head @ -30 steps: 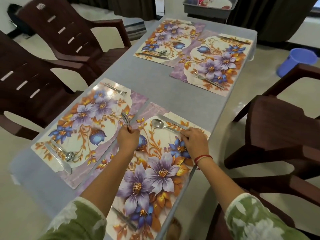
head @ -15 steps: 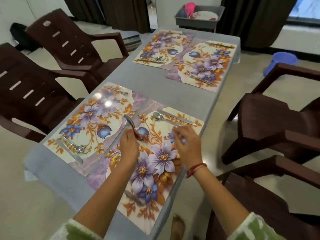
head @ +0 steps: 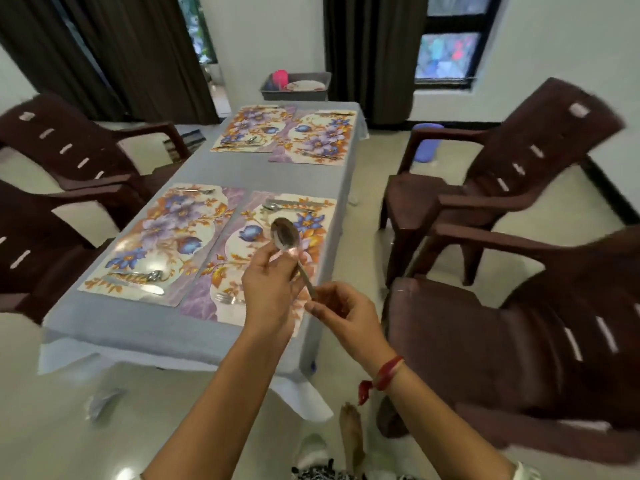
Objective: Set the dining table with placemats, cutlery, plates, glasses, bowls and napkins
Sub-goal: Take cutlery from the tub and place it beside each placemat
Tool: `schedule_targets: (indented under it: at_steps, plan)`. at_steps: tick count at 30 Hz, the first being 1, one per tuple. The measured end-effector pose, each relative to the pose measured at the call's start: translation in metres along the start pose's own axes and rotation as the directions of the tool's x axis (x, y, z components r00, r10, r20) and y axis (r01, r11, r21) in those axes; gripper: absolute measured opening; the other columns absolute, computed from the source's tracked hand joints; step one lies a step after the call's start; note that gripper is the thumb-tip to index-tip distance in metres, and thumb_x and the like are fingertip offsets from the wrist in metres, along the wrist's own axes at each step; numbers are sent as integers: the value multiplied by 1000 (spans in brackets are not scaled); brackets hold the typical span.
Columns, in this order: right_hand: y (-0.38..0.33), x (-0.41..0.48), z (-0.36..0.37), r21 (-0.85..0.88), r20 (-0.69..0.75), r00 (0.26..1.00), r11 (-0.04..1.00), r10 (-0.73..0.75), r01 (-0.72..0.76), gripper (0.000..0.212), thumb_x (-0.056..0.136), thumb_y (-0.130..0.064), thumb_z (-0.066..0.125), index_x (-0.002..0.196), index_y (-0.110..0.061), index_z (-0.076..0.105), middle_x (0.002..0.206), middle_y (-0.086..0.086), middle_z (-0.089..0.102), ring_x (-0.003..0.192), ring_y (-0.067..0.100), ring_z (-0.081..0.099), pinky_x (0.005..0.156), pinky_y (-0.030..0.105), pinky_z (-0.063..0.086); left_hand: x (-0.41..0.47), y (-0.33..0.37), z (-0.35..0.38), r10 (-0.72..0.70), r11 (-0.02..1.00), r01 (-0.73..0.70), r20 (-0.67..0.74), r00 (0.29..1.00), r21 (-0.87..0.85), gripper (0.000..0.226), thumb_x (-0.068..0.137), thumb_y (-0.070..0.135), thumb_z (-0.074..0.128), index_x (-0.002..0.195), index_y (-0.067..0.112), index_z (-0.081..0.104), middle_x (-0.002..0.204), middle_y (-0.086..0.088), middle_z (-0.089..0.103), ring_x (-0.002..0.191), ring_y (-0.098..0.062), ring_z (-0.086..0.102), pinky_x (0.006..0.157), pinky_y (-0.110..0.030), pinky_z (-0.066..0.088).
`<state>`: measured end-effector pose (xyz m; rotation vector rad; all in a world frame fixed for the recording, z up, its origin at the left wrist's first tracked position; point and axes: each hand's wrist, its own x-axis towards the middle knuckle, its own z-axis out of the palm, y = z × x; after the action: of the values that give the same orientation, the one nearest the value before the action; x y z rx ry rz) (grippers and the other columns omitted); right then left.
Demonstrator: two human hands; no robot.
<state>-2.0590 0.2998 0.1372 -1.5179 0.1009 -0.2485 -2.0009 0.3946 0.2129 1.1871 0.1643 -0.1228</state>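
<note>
Left hand [head: 270,289] and right hand [head: 346,317] pinch a spoon [head: 285,237]; upper centre, a grey tub [head: 294,97] holds seemingly a plate [head: 304,86] and pink cup [head: 280,79].

Nothing here can be read: the placemats [head: 194,237] on the table [head: 221,174] carry only flower prints, and no label, brand or number shows on anything else.

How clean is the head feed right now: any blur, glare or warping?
Head view: the spoon held by the left hand and right hand is fairly sharp; the brown chairs at the edges smear and bow with wide-angle distortion; a soft sheen lies on the near left placemat; the far cutlery is soft.
</note>
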Motion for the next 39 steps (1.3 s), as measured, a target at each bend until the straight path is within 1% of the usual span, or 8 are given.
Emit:
schedule_targets:
  at_steps: [3, 5, 9, 14, 20, 30, 35, 39]
  plan:
    - [-12, -55, -24, -47, -156, 988, 999, -11, 3, 4, 83, -14, 71, 80, -16, 68, 71, 5, 68, 66, 16, 62, 62, 33, 52, -50, -8, 5, -34, 999, 33, 89, 995, 21, 21, 89, -8, 55, 99, 10, 55, 80, -4, 67, 75, -14, 67, 69, -26, 58]
    - [-20, -84, -45, -58, -242, 970, 998, -12, -2, 14, 83, -6, 68, 73, -15, 70, 64, 9, 66, 60, 15, 59, 58, 29, 50, -72, -14, 5, -26, 994, 8, 164, 986, 111, 17, 89, -5, 58, 97, 10, 58, 82, -1, 69, 78, -14, 69, 69, -22, 57]
    - [-39, -142, -98, 24, -424, 906, 1000, 12, -2, 13, 83, 4, 66, 78, -7, 71, 63, 3, 64, 55, 10, 57, 55, 19, 49, -105, -33, 24, -44, 928, -101, 374, 926, 358, 8, 90, 5, 63, 95, 10, 68, 82, -5, 73, 72, -14, 71, 65, -21, 57]
    - [-51, -202, -169, 44, -604, 795, 999, 48, -28, 8, 81, 3, 69, 82, -5, 67, 58, -1, 63, 52, 10, 54, 53, 19, 47, -144, -70, 82, -110, 848, -211, 551, 827, 486, 3, 85, 9, 70, 83, 10, 70, 58, -1, 64, 60, -11, 62, 65, -24, 55]
    - [-60, -277, -272, 11, -807, 589, 999, 40, -52, 9, 77, -5, 75, 77, -7, 66, 61, 0, 62, 54, 12, 56, 55, 22, 49, -209, -130, 181, -171, 824, -254, 650, 740, 506, 26, 81, 9, 74, 94, 15, 52, 61, -6, 64, 57, -14, 64, 54, -24, 51]
    - [-94, -367, -484, 0, -930, 366, 1000, 10, -25, 13, 83, -7, 70, 93, -1, 68, 75, 1, 63, 68, 9, 60, 63, 23, 55, -328, -226, 366, -210, 856, -266, 769, 604, 442, 17, 85, 7, 69, 80, 13, 55, 56, 0, 60, 50, -12, 58, 46, -18, 46]
    - [-98, -374, -572, -7, -912, 410, 1000, -1, -14, 7, 84, -9, 69, 90, -6, 71, 72, 0, 63, 63, 11, 57, 59, 24, 54, -355, -257, 448, -174, 875, -273, 785, 595, 400, 14, 84, 13, 72, 82, 13, 58, 52, 5, 58, 51, -12, 57, 49, -24, 43]
    - [-91, -354, -668, -142, -780, 625, 981, -29, -131, 14, 87, -18, 65, 84, -6, 71, 68, 3, 56, 57, 8, 50, 50, 21, 48, -351, -297, 532, -101, 883, -298, 767, 634, 363, 9, 85, 19, 71, 86, 16, 63, 58, 4, 63, 53, -10, 59, 51, -23, 46]
